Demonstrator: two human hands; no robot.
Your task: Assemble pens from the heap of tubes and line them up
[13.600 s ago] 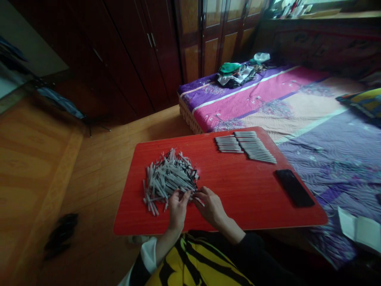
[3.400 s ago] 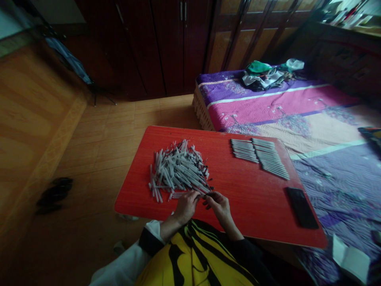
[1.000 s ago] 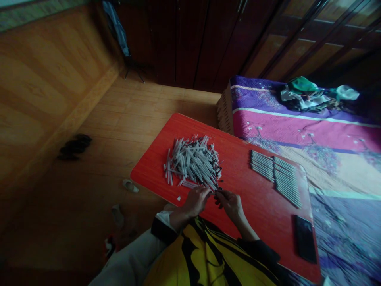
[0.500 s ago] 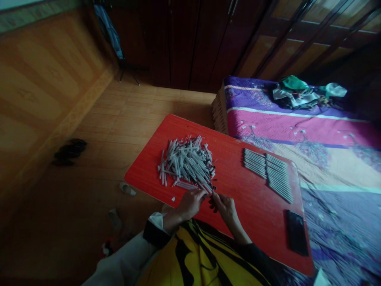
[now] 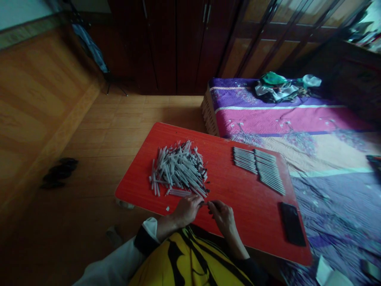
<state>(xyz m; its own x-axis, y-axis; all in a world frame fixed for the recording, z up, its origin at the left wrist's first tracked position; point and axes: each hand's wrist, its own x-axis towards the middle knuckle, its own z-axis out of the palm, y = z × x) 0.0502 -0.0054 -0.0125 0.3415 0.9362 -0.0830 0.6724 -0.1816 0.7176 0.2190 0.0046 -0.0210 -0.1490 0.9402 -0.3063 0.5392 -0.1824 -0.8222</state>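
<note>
A heap of thin whitish tubes (image 5: 178,167), mixed with small black pieces, lies on the red table (image 5: 220,178). Just in front of the heap, my left hand (image 5: 187,211) is closed, its fingertips pinched together. My right hand (image 5: 224,217) faces it, thumb and forefinger pinched too. A short stretch of a thin tube (image 5: 205,203) shows between the two sets of fingertips; the rest of it is hidden by my fingers. To the right, similar tubes lie side by side in two neat rows, a shorter row (image 5: 244,160) and a longer row (image 5: 270,172).
A black phone (image 5: 292,224) lies at the table's right end. A bed (image 5: 327,159) with a patterned cover adjoins the table on the right, with a bundle of cloth and bags (image 5: 279,86) on it. Dark shoes (image 5: 61,172) rest on the floor at left.
My hands have drawn slightly back from the heap and a little apart, with the thin piece showing between them. The whole view has shifted, so the table appears further left.
</note>
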